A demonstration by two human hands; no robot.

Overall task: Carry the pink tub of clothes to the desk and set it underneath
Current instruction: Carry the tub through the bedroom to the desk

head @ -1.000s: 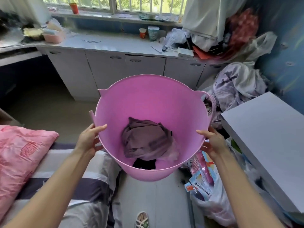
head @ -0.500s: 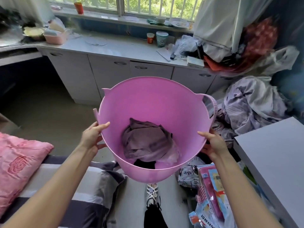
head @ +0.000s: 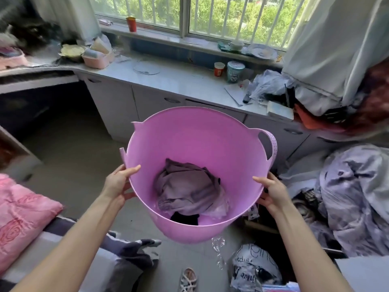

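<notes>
Holding the pink tub [head: 197,142] by its near rim, the left hand [head: 119,185] and the right hand [head: 271,191] have their fingers clamped on the two sides, thumbs over the edge. The tub hangs in the air above the floor [head: 73,165], a little tilted toward the person, with purple clothes [head: 187,190] and one black piece at its bottom. Compared with half a second ago, the view has come nearer to the counter [head: 179,81] under the window [head: 189,15], and the white board on the right has almost left the picture. A plastic bag [head: 252,268] on the floor carries dark letters, too crumpled to read. On the counter stand a red cup [head: 219,69] and a blue tub-shaped cup [head: 235,71]. A pink pillow [head: 23,218] lies on the striped bed [head: 88,268] at left.
</notes>
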